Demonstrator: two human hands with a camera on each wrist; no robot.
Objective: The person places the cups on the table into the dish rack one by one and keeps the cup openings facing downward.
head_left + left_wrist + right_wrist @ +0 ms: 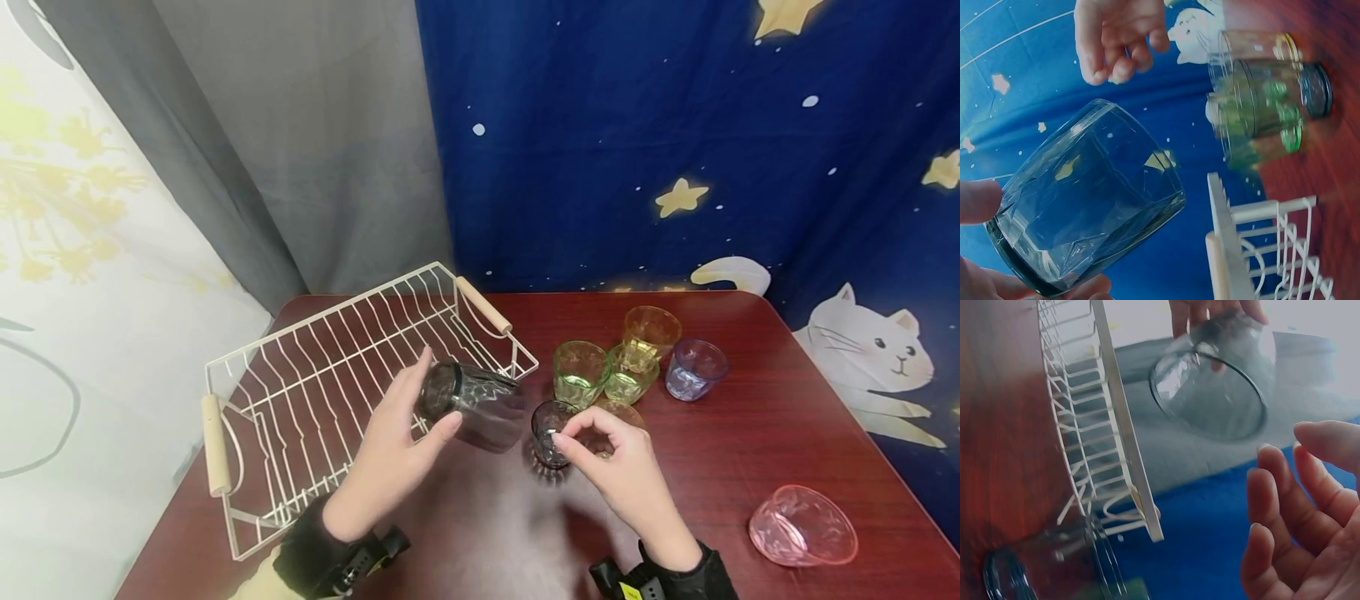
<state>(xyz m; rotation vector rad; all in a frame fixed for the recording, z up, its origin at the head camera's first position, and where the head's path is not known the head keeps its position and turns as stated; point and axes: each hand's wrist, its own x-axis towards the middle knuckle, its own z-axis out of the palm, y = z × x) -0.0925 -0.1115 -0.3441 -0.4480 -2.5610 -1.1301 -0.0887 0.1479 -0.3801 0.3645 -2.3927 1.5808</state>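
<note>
My left hand (390,454) grips a smoky grey glass (487,408) near its thick base, between thumb and fingers. The glass is tipped on its side in the air, mouth toward the right; in the left wrist view the clear faceted glass (1091,194) shows nothing inside. My right hand (622,471) hovers to the right, fingers loosely bent and holding nothing, as the right wrist view shows along its fingers (1279,506). Below its fingertips stands a second grey glass (550,437) on the table. An amber glass (624,412) is partly hidden behind the right hand.
A white wire dish rack (330,360) with wooden handles stands at the left. Two green glasses (581,372), a yellow glass (652,327) and a purple glass (696,371) cluster at the back right. One pink glass (802,529) sits near the right edge of the table (480,533).
</note>
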